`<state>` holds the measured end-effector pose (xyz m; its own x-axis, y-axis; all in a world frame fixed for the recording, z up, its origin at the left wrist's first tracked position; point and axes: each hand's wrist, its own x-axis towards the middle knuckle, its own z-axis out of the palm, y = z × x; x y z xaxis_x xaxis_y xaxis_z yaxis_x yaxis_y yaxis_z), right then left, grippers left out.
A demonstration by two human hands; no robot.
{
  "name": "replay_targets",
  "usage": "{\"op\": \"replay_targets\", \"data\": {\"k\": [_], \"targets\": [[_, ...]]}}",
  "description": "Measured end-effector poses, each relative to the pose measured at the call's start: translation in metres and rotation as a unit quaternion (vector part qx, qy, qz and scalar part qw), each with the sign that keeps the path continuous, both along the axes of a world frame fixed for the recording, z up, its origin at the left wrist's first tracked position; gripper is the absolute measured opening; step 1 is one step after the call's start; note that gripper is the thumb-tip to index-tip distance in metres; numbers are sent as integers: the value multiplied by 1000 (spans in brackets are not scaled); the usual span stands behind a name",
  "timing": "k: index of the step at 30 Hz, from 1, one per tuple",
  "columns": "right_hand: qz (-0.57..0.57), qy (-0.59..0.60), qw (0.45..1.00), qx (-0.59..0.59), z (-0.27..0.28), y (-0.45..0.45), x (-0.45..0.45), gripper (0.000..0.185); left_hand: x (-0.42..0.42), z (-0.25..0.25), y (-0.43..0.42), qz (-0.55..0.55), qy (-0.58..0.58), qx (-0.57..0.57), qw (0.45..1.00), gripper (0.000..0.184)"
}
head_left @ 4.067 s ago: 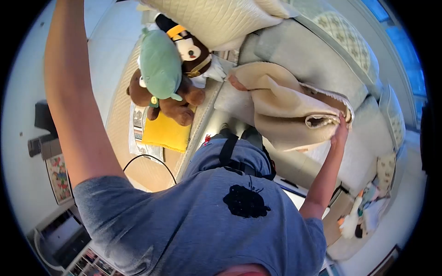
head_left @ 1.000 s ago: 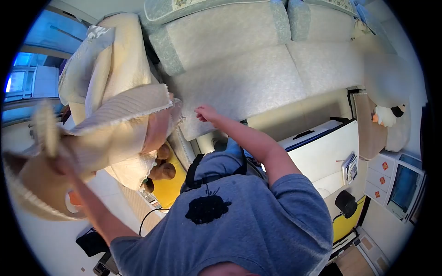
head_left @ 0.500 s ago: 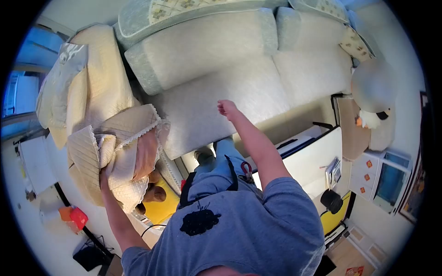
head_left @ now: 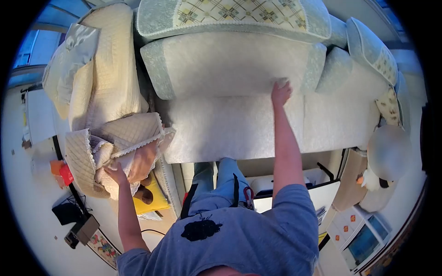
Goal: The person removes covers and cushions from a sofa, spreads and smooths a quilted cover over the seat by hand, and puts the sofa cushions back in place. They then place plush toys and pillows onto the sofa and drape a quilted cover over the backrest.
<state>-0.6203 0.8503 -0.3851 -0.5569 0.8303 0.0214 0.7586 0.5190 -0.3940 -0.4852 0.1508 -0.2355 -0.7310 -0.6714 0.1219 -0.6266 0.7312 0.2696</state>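
Observation:
At the lower left, my left hand (head_left: pixel 116 174) lies against the bunched beige quilted cover (head_left: pixel 133 131), its fingers apart. That cover has a scalloped white edge and rests in a heap over the sofa's left part. My right hand (head_left: pixel 281 93) is at the lower part of the pale grey sofa backrest (head_left: pixel 221 60), fingers closed on a small pinch of the sofa cover. Below the backrest lies the grey seat (head_left: pixel 230 124), with a shadow across it.
A cream quilted cover (head_left: pixel 113 69) drapes the left sofa section. Beside the heap are a yellow cushion (head_left: pixel 154 198) and part of a brown plush toy (head_left: pixel 143 195). A white table (head_left: pixel 317 195) stands behind me at right. A white plush toy (head_left: pixel 369 180) sits at far right.
The beige cover was carried from the sofa's seat to the left heap. My right hand has since moved up and right onto the backrest; my left hand's fingers have loosened from the cover.

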Motion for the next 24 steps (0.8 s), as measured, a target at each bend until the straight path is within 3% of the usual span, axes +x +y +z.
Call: {"op": "replay_targets", "data": {"k": [2, 4, 8, 10, 12, 14, 17, 20, 24], "targets": [[147, 29, 978, 147, 56, 24, -34, 62, -13, 14, 44, -2, -24, 109, 994, 79], [278, 71, 945, 156, 85, 38, -73, 61, -14, -3, 46, -19, -26, 104, 994, 76], [311, 72, 936, 149, 78, 68, -130, 57, -32, -3, 72, -20, -64, 129, 989, 75], [289, 49, 935, 202, 60, 81, -146, 53, -40, 1, 83, -14, -58, 167, 984, 71], [286, -87, 936, 185, 70, 87, -158, 55, -42, 6, 96, -20, -69, 148, 986, 67], [338, -246, 899, 131, 93, 99, -176, 62, -39, 8, 103, -29, -84, 130, 988, 64], [411, -328, 846, 85, 108, 112, -187, 75, -38, 7, 121, -107, -125, 51, 985, 51], [434, -303, 833, 160, 108, 114, -175, 90, -37, 1, 145, -120, -132, 107, 978, 49], [436, -246, 857, 125, 146, 100, -132, 93, -39, 0, 180, -197, -129, 124, 964, 46]]}}
